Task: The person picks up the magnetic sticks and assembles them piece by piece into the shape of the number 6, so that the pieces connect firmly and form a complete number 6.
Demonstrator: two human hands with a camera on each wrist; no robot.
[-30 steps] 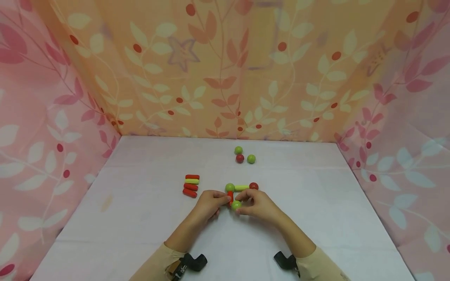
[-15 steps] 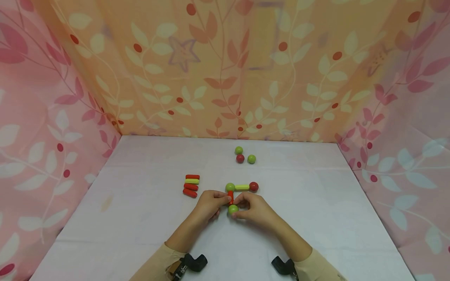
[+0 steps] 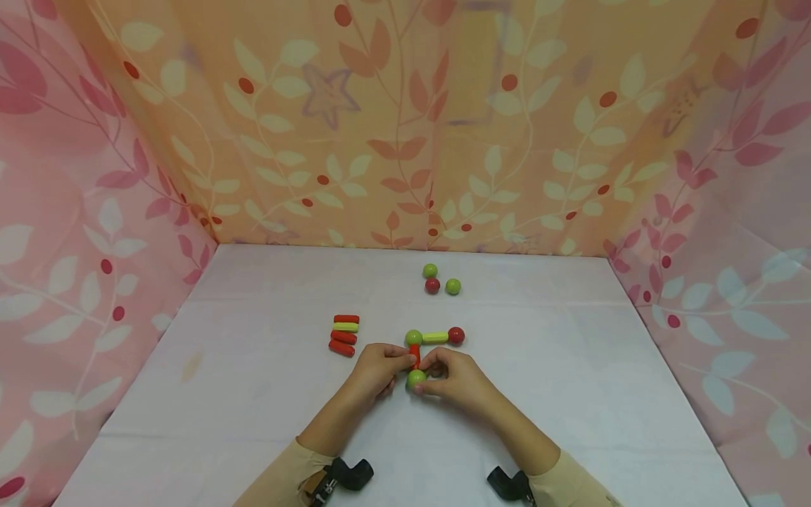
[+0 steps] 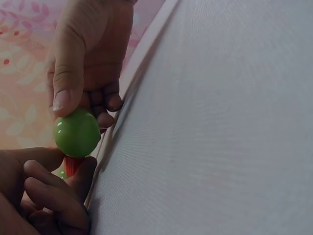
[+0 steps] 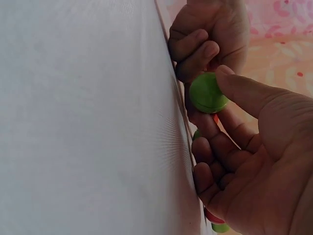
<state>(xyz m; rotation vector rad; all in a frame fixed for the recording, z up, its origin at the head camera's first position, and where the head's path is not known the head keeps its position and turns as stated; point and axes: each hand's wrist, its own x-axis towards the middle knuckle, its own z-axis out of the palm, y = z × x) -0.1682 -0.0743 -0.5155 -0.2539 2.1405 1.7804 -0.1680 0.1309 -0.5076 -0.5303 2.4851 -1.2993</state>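
My left hand (image 3: 379,366) pinches a short red rod (image 3: 415,351) between thumb and fingers. At the rod's near end is a shiny green ball (image 3: 416,379), pinched by my right hand (image 3: 459,377). Both wrist views show this ball (image 4: 77,133) close up, against the rod's end; whether it is fixed on cannot be told. The rod's far end meets another green ball (image 3: 414,338). From there a yellow-green rod (image 3: 435,338) runs right to a dark red ball (image 3: 456,336), making an L-shaped chain.
Left of the hands, a red rod (image 3: 346,319), a yellow-green rod (image 3: 346,327) and two more red rods lie in a stack-like row. Farther back sit two green balls (image 3: 453,286) and a red ball (image 3: 432,286). Patterned curtains enclose the white table (image 3: 538,317) on three sides.
My right hand has shifted slightly left and nearer, bringing the green ball from beside the red rod's near end into line with it. My left hand has kept its hold on the rod.
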